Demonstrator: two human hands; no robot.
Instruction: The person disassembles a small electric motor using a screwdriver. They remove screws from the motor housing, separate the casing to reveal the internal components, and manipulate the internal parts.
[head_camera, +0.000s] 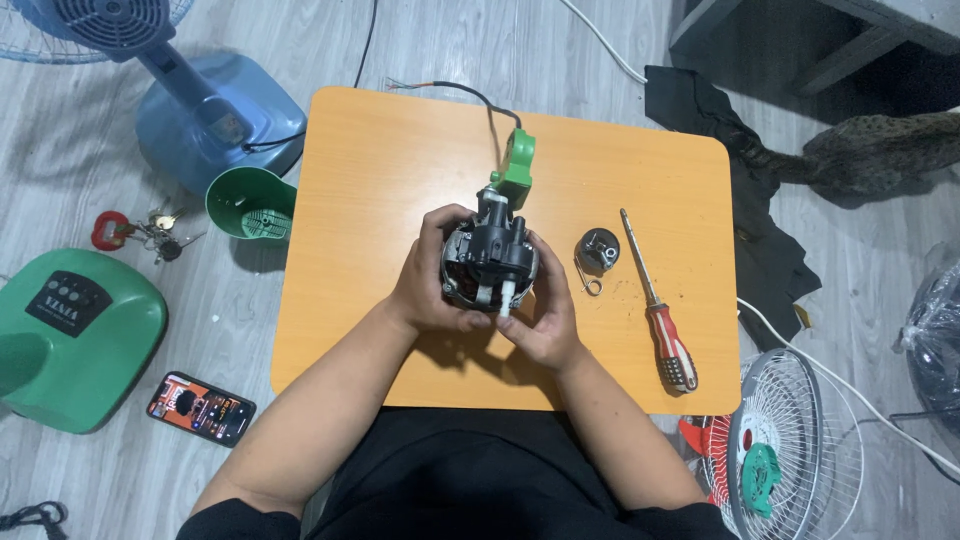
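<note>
Orange rounded wooden table (400, 180) fills frame centre. At its middle, black fan motor with white shaft (487, 262), gripped both sides: left hand (430, 285) fingers wrapped closed, right hand (545, 315) fingers pinching near shaft. Red-handled screwdriver (658, 305) lies right; small dark round cap (599, 249) between.

I see the fan motor (488, 262) in dark, matt plastic with bare metal windings glinting at its side; its green housing piece (517, 160) looks smooth, slightly glossy plastic; the table (400, 160) shows a smooth orange wood-look laminate; the screwdriver (658, 305) pairs a dull steel shaft with a glossy red-and-white plastic handle.
</note>
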